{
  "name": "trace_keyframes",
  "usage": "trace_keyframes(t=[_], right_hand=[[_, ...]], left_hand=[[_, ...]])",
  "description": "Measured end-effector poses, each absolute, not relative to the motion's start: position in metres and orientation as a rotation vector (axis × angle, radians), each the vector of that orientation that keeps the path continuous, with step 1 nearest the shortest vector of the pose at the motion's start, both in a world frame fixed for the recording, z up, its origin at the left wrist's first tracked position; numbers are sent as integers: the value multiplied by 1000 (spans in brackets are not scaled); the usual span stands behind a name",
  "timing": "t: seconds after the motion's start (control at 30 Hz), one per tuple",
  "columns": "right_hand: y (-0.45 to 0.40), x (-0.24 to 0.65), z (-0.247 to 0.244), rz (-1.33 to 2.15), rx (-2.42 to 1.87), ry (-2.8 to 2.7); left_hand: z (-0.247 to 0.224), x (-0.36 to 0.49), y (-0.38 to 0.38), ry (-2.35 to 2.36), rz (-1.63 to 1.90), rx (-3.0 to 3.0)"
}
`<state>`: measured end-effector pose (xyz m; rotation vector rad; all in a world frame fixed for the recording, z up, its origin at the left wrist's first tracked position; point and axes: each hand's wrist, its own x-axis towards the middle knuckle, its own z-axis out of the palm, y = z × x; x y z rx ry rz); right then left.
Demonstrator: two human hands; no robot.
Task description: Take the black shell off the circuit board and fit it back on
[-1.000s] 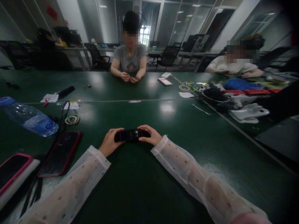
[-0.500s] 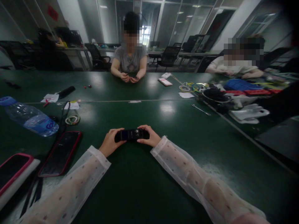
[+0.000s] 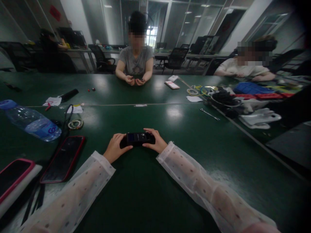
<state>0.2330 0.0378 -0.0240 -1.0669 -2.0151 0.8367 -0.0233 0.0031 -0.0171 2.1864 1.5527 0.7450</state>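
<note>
A small black handheld device (image 3: 138,138) lies lengthwise between my two hands, low over the green table or resting on it; I cannot tell which. It has a dark screen at its left part and small white marks and buttons toward the right. My left hand (image 3: 115,147) grips its left end, thumb along the near edge. Its right end is held by my right hand (image 3: 156,141), fingers on the far side and thumb on the near side. Both forearms wear sheer white dotted sleeves.
Left of my hands are a red-edged phone (image 3: 63,159), another phone (image 3: 16,178), a water bottle (image 3: 31,124) and bracelets (image 3: 75,124). A wrench (image 3: 209,114) and white gloves (image 3: 259,118) lie right. A person (image 3: 135,61) sits opposite, another (image 3: 245,69) at far right.
The device has tilted slightly, so more of its upper face shows. My left fingers have shifted a little at its left end. The right hand has barely moved.
</note>
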Motion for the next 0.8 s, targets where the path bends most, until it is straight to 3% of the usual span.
trace_keyframes(t=[0.33, 0.67, 0.8], right_hand=[[37, 232, -20, 835, -1068, -2013], [39, 231, -21, 933, -990, -1730], [46, 234, -28, 806, -1082, -1466]], left_hand=[[-25, -27, 4, 1540, 739, 2162], [-25, -26, 5, 1522, 805, 2146], [-23, -26, 4, 1512, 783, 2148]])
